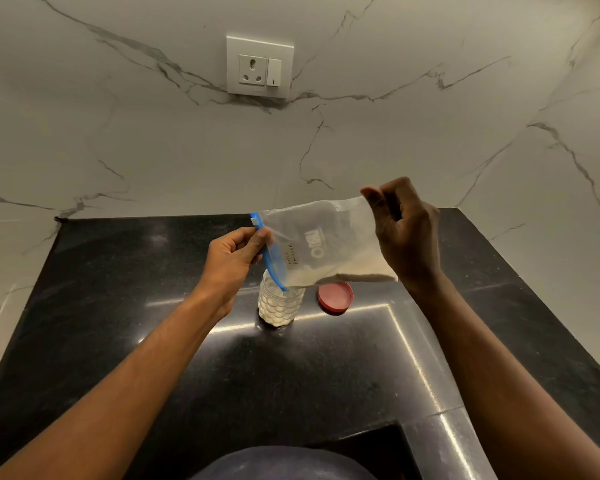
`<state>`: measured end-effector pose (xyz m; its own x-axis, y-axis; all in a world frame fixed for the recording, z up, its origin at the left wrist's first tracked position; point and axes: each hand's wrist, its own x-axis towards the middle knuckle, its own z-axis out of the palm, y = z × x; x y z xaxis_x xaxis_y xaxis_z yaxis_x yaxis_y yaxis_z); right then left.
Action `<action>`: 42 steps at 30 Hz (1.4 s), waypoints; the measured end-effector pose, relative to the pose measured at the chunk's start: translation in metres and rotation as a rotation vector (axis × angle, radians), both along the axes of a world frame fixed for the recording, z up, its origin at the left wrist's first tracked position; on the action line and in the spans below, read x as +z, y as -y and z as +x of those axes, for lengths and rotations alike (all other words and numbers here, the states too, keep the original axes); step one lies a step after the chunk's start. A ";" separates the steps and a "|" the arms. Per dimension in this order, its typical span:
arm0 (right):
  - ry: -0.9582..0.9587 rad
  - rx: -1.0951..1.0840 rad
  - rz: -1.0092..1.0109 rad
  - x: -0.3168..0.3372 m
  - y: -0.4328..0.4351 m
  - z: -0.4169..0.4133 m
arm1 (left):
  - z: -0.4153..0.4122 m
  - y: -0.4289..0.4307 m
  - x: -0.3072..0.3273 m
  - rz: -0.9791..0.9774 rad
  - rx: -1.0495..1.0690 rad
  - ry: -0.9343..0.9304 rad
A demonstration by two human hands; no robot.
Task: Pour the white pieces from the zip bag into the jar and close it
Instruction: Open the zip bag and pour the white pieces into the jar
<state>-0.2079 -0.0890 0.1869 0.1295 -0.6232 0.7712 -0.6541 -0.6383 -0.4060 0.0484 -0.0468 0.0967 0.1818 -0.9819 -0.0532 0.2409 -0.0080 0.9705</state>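
Observation:
A clear zip bag [321, 242] with a blue zip strip hangs tilted over a small clear jar [280, 304] on the black counter. The bag's open mouth points down into the jar's opening. White pieces lie along the bag's lower edge and fill much of the jar. My left hand [234, 258] pinches the blue zip edge beside the mouth. My right hand [404, 233] holds the bag's bottom end raised. The red lid [335, 296] lies flat on the counter just right of the jar.
The black stone counter [153, 306] runs to a marble wall behind and on both sides. A white socket and switch plate [260, 66] sits on the back wall. A dark recess cuts into the counter's near edge at lower right.

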 end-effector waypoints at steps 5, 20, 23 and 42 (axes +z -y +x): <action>-0.013 -0.012 -0.023 0.002 -0.001 0.001 | 0.000 0.000 0.001 -0.008 -0.017 -0.005; -0.095 -0.001 -0.084 0.003 -0.006 0.004 | 0.000 0.002 -0.005 0.031 0.012 -0.017; -0.073 0.012 -0.067 0.005 -0.005 0.003 | 0.001 0.001 -0.007 0.036 0.001 -0.017; 0.009 -0.006 0.088 0.009 -0.008 0.004 | -0.005 0.000 -0.010 0.078 0.006 -0.026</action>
<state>-0.2038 -0.0807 0.1962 0.1189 -0.6897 0.7143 -0.6538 -0.5958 -0.4664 0.0433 -0.0464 0.0870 0.1855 -0.9734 -0.1341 0.2662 -0.0816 0.9605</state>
